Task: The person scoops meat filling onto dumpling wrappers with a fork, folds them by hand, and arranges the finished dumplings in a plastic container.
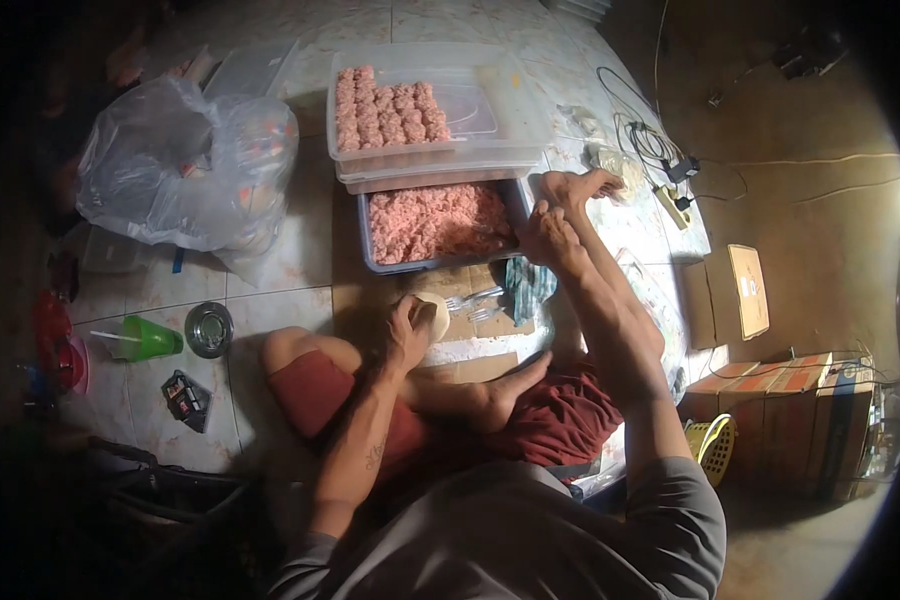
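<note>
My left hand (407, 328) is closed round a stack of pale, round dumpling wrappers (433, 314), above cardboard on the floor. My right hand (555, 242) is by the right rim of a dark basin (370, 245), its fingers bent together; what they hold, if anything, is hidden. Pink minced meat (435, 222) fills much of the basin. Behind it, a clear plastic container (505, 110) bears rows of small meat-topped pieces (390, 112). Several forks (475, 300) lie beside a checked cloth (528, 288) between my hands.
A large clear plastic bag (150, 190) stands at left. Nearer are a green cup (152, 338), a glass ashtray (209, 330) and small dark items (186, 400). My outstretched right leg (625, 285) lies beside the basin. Cables (645, 140), cardboard boxes (780, 400) and a yellow basket (715, 448) are at right.
</note>
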Available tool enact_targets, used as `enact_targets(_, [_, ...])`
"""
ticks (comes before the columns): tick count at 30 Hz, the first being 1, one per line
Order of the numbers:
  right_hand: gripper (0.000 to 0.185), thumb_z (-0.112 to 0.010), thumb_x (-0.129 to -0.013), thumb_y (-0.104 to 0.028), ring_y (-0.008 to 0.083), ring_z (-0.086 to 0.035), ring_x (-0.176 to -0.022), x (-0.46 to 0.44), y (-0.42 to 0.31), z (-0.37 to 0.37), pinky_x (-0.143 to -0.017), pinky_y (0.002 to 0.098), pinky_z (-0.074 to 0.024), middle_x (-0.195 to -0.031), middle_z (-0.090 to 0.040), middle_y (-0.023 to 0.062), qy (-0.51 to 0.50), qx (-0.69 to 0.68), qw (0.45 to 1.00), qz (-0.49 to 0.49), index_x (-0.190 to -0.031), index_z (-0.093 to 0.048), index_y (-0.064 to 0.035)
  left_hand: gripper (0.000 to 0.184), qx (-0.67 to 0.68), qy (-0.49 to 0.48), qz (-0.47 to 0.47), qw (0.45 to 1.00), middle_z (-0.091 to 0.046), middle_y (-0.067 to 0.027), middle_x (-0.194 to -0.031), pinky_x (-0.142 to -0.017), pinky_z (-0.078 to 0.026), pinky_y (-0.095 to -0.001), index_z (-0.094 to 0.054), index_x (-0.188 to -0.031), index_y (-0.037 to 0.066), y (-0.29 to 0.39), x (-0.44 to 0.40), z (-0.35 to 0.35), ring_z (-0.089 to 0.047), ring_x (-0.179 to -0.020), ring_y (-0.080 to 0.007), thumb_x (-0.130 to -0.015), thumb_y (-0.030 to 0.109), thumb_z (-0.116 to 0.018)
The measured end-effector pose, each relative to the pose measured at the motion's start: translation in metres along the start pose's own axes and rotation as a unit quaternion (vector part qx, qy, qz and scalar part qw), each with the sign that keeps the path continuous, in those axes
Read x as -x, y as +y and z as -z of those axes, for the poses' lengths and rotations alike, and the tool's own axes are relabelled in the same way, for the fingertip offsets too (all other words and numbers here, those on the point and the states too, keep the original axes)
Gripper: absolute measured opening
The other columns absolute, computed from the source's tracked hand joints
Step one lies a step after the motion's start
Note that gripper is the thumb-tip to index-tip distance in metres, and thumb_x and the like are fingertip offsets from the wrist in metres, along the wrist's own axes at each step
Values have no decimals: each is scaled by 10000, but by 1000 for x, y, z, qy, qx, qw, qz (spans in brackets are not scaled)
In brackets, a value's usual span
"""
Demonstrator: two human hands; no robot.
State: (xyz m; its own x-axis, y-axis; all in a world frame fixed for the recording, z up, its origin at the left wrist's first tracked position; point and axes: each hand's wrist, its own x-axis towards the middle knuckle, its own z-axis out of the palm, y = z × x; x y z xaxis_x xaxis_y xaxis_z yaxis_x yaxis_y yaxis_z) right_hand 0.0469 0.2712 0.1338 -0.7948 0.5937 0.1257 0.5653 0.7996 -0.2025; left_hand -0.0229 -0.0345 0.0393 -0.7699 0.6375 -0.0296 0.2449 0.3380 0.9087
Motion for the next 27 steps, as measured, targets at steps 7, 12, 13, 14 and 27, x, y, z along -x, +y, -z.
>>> enact_targets(7, [261,-553,-960,-304,393,-703,-902,-35,3,13,-850,648,-447,-971,-704,174,-71,178,981,32,-1063,-700,-114,258,157,26,-8,987,-668,-188,-916,-743,-511,-429,-560,-1032,-3,-18,-14,1,-651,-811,-320,-947,212,-675])
enact_targets(12, [265,-548,-940,-288,375,-716,-919,-48,-4,12,-866,693,-421,-981,-732,150,-122,247,960,54,-1070,-739,-159,200,71,25,-35,997,-633,-146,-764,-671,-508,-400,-584,-1056,-7,-12,-21,-9,-629,-715,-271,-956,148,-660])
enact_targets(13, [268,-547,-936,-284,371,-719,-922,-49,-6,13,-869,702,-416,-983,-738,145,-129,255,957,57,-1071,-747,-168,210,90,22,-68,993,-655,-149,-792,-666,-511,-377,-594,-1056,-4,-21,-23,-14,-638,-723,-240,-963,172,-662])
enact_targets(14, [273,-546,-932,-281,368,-721,-925,-52,-9,12,-872,711,-411,-985,-743,140,-136,259,955,60,-1072,-755,-177,223,108,22,-101,989,-677,-152,-821,-661,-514,-355,-604,-1056,-1,-28,-24,-16,-648,-731,-210,-969,196,-663])
enact_targets(27, [76,-663,-894,-99,303,-648,-689,-3,-62,15,-681,443,-477,-799,-633,144,15,-43,960,277,-967,-686,-91,168,825,-217,143,501,-703,-92,-1017,-600,-359,-262,-638,-1123,118,-3,-26,11,-467,-594,-93,-1017,192,-531])
